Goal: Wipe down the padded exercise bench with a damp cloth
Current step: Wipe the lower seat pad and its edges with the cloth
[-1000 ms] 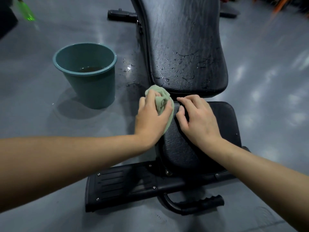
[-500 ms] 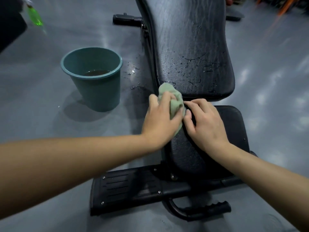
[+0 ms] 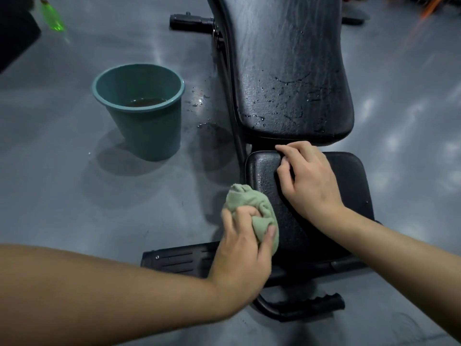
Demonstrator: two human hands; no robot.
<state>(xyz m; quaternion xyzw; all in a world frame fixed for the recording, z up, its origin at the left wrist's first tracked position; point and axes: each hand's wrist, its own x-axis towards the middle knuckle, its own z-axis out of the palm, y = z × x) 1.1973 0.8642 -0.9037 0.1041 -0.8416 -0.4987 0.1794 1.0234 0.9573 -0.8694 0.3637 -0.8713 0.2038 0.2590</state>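
Observation:
The black padded bench fills the middle of the view. Its long back pad is wet with droplets, and the smaller seat pad lies nearer to me. My left hand grips a bunched pale green cloth against the seat pad's left edge. My right hand rests on the seat pad's far left part, fingers bent over its far edge at the gap between the pads.
A teal bucket with dark water stands on the grey floor left of the bench, water drops beside it. A green spray bottle lies far left. The bench's black base plate and handle sit close to me.
My left hand has drawn the cloth toward me along the seat pad's left edge, away from the gap between the pads. My right hand stays on the seat pad.

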